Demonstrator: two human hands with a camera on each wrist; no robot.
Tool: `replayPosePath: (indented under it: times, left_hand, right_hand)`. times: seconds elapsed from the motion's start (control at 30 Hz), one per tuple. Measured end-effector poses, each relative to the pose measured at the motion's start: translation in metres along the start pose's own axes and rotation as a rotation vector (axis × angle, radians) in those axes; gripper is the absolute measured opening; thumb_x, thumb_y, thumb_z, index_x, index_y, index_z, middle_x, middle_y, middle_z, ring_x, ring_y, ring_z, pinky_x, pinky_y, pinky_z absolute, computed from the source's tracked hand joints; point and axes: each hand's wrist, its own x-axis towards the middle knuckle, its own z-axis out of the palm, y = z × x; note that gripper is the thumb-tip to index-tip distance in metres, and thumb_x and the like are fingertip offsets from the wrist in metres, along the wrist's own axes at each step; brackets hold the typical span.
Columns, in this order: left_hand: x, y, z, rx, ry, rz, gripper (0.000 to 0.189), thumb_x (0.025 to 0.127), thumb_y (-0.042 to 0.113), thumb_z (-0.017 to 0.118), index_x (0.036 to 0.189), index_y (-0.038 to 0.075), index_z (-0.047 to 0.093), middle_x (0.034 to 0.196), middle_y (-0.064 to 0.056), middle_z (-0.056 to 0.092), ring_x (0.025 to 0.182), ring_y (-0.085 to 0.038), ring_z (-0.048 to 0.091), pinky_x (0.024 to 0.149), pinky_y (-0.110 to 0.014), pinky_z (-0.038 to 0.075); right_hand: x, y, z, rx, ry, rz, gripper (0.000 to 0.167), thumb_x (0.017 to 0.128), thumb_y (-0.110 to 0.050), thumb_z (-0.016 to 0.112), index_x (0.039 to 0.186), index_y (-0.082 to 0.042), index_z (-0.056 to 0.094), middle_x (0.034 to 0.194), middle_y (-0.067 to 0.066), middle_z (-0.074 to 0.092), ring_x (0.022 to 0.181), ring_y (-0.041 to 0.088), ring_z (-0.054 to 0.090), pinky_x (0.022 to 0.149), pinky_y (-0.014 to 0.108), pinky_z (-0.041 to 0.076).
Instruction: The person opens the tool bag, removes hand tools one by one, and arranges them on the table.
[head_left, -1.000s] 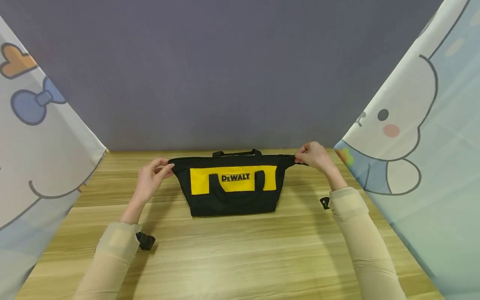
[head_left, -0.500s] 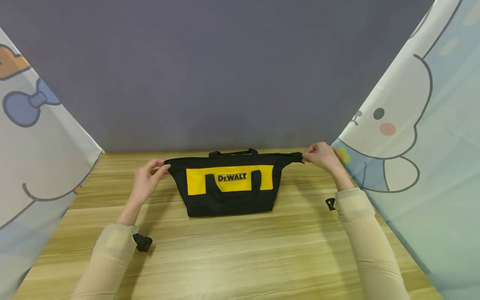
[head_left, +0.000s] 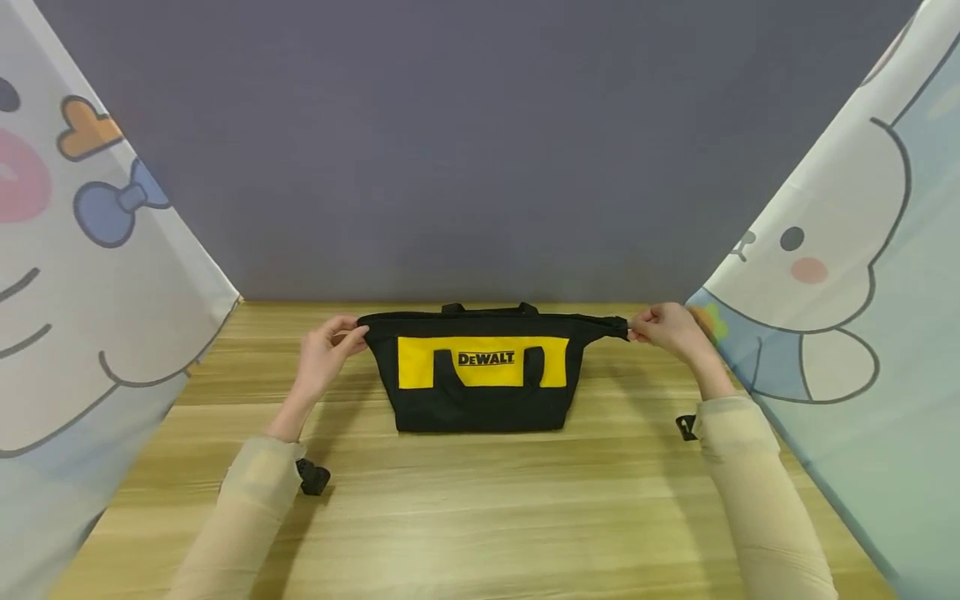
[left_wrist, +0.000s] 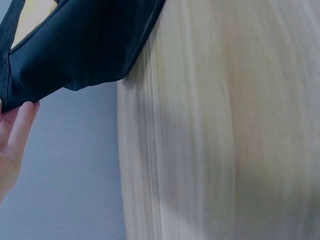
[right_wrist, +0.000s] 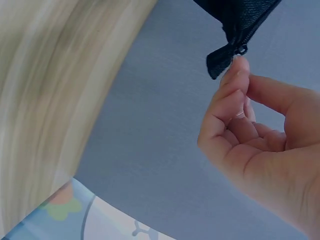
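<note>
A black and yellow tool bag (head_left: 480, 408) stands upright on the wooden table, "DEWALT" printed across its front. Its left top corner is pinched between the thumb and fingers of my left hand (head_left: 326, 350); in the left wrist view, fingers (left_wrist: 21, 127) show at the fabric's edge. At the other end, my right hand (head_left: 671, 329) pinches the zipper's tip, where the bag narrows into a drawn-out point. The right wrist view has the zipper slider (right_wrist: 242, 49) right at my thumb and fingertip, beside a short fabric tab (right_wrist: 218, 62). The pull itself is hidden by the fingers.
Two strap handles (head_left: 534, 367) hang on the bag's front and stand up behind its top edge. A grey backdrop (head_left: 480, 150) rises behind the table (head_left: 480, 508), with cartoon-printed curtains (head_left: 840, 333) at both sides. Small black wrist devices (head_left: 313, 478) sit below the sleeves.
My right hand has moved right, away from the bag's body, and more of the zipper end shows stretched out. The left hand keeps its hold on the corner. The head view has shifted slightly.
</note>
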Motion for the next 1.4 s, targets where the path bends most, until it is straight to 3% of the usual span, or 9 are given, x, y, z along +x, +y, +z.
replayPosePath:
  times: [0.1, 0.27, 0.4, 0.5, 0.63, 0.73, 0.93, 1.13, 1.4]
  left_hand:
    - [0.003, 0.0, 0.008, -0.008, 0.0, -0.013, 0.033, 0.098, 0.012, 0.061, 0.12, -0.012, 0.061, 0.121, -0.031, 0.061, 0.081, 0.008, 0.069, 0.079, -0.021, 0.059]
    - [0.004, 0.001, 0.016, 0.024, -0.015, -0.039, 0.04, 0.099, 0.019, 0.061, 0.128, -0.009, 0.058, 0.124, -0.029, 0.06, 0.097, -0.025, 0.075, 0.077, -0.016, 0.058]
    - [0.002, 0.006, 0.019, 0.068, -0.038, -0.038, 0.046, 0.099, 0.023, 0.06, 0.134, -0.006, 0.055, 0.128, -0.027, 0.06, 0.107, -0.042, 0.069, 0.085, -0.028, 0.059]
    - [0.001, 0.006, 0.019, 0.094, -0.049, -0.015, 0.047, 0.1, 0.026, 0.059, 0.137, -0.003, 0.054, 0.129, -0.025, 0.061, 0.11, -0.043, 0.067, 0.093, -0.039, 0.057]
    - [0.003, 0.007, 0.017, 0.08, -0.018, 0.038, 0.044, 0.101, 0.025, 0.059, 0.138, 0.002, 0.053, 0.131, -0.02, 0.061, 0.112, -0.031, 0.065, 0.092, -0.023, 0.055]
    - [0.006, 0.014, 0.018, 0.056, 0.05, 0.094, 0.039, 0.099, 0.021, 0.061, 0.134, 0.004, 0.057, 0.129, -0.017, 0.064, 0.11, -0.019, 0.062, 0.086, -0.009, 0.049]
    - [0.012, 0.029, 0.024, 0.098, 0.164, 0.251, 0.027, 0.096, 0.016, 0.066, 0.119, 0.003, 0.068, 0.114, -0.015, 0.071, 0.103, -0.02, 0.067, 0.093, -0.032, 0.056]
    - [0.018, 0.036, 0.031, 0.201, 0.078, 0.332, 0.021, 0.094, 0.014, 0.068, 0.112, 0.005, 0.072, 0.107, -0.013, 0.073, 0.1, -0.027, 0.06, 0.092, -0.044, 0.049]
    - [0.025, 0.038, 0.035, 0.316, -0.031, 0.318, 0.015, 0.094, 0.019, 0.069, 0.103, 0.01, 0.076, 0.103, -0.009, 0.075, 0.098, -0.023, 0.047, 0.084, -0.037, 0.037]
  right_hand:
    - [-0.002, 0.009, -0.001, -0.039, -0.002, -0.005, 0.029, 0.1, -0.023, 0.054, 0.102, 0.002, 0.069, 0.09, 0.008, 0.076, 0.08, 0.007, 0.065, 0.073, 0.022, 0.052]
    - [-0.002, 0.02, 0.002, -0.072, -0.042, -0.012, 0.027, 0.101, -0.024, 0.052, 0.098, 0.0, 0.064, 0.082, 0.0, 0.073, 0.074, 0.007, 0.061, 0.07, 0.026, 0.048]
    - [-0.003, 0.022, 0.002, -0.144, -0.019, -0.035, 0.023, 0.1, -0.021, 0.054, 0.095, 0.0, 0.061, 0.086, 0.013, 0.072, 0.077, 0.021, 0.064, 0.065, 0.03, 0.046]
    - [-0.006, 0.019, 0.002, -0.242, 0.041, -0.043, 0.022, 0.098, -0.021, 0.055, 0.096, 0.001, 0.06, 0.095, 0.023, 0.07, 0.08, 0.031, 0.064, 0.064, 0.037, 0.048]
    - [-0.009, 0.008, 0.001, -0.307, 0.132, -0.065, 0.025, 0.098, -0.019, 0.054, 0.103, 0.004, 0.059, 0.103, 0.03, 0.066, 0.086, 0.042, 0.065, 0.068, 0.048, 0.052]
    - [-0.01, -0.006, 0.003, -0.276, 0.194, -0.128, 0.024, 0.098, -0.017, 0.055, 0.104, 0.006, 0.06, 0.105, 0.032, 0.066, 0.091, 0.046, 0.066, 0.071, 0.052, 0.055]
    - [-0.005, -0.041, 0.012, -0.198, 0.243, -0.304, 0.018, 0.098, -0.012, 0.057, 0.103, 0.004, 0.062, 0.102, 0.027, 0.068, 0.093, 0.042, 0.067, 0.08, 0.056, 0.055]
    - [0.005, -0.073, 0.028, -0.134, 0.176, -0.443, 0.014, 0.099, -0.011, 0.058, 0.105, 0.0, 0.065, 0.103, 0.02, 0.07, 0.095, 0.036, 0.067, 0.083, 0.052, 0.055]
    - [0.018, -0.115, 0.051, -0.094, 0.01, -0.58, 0.011, 0.097, -0.008, 0.061, 0.105, -0.003, 0.066, 0.102, 0.012, 0.07, 0.094, 0.026, 0.067, 0.084, 0.044, 0.057]
